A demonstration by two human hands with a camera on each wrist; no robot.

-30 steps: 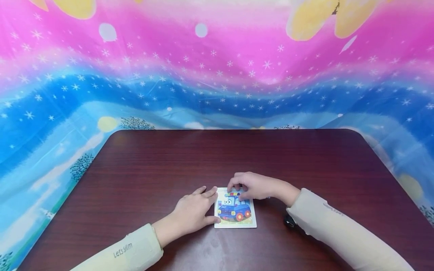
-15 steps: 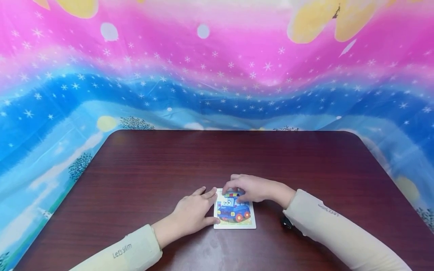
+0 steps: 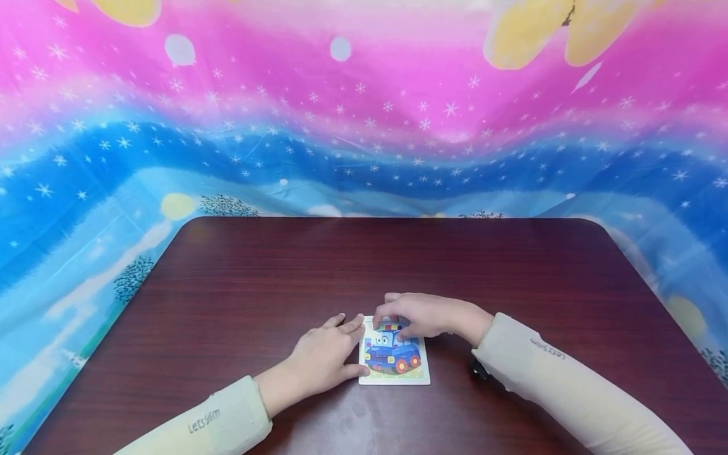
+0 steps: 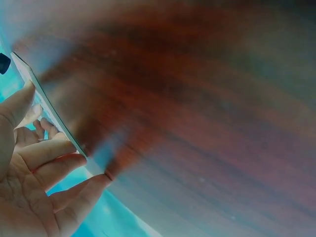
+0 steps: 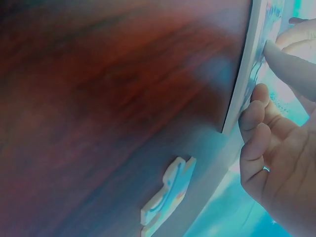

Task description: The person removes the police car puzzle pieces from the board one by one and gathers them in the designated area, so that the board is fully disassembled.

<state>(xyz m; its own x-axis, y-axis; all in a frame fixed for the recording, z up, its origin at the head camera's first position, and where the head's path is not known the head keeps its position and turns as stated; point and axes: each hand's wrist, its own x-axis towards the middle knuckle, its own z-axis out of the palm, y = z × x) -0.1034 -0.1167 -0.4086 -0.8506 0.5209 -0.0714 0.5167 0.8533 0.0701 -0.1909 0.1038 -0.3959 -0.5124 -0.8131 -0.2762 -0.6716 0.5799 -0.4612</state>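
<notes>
Lower left of centre in the head view, the person's left grip [image 3: 323, 354] is spreading its fingers nearly straight, touching the left edge of a puzzle tray [image 3: 398, 382]. Holding a blue car picture, the tray is lying at lower centre. The right grip [image 3: 425, 314] is bending over its upper part; whether it is pinching anything, I cannot tell. In the right wrist view's lower middle, a loose piece [image 5: 170, 197] is lying apart.
</notes>
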